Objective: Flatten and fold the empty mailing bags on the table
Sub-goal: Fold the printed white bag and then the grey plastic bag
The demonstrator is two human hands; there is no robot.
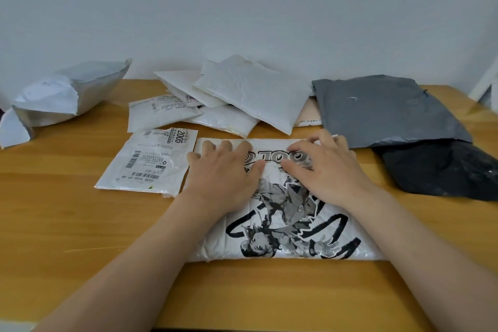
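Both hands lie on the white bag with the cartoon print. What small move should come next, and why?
Probably slide both hands outward along the printed bag. They rest flat near its far edge, close together, and the plastic still shows wrinkles around the drawing, so smoothing seems needed before any fold.

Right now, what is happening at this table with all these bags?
A person presses both hands, left hand and right hand, flat on a white mailing bag with a cartoon print on the wooden table, smoothing it. More white bags, a grey bag and a black bag wait behind.
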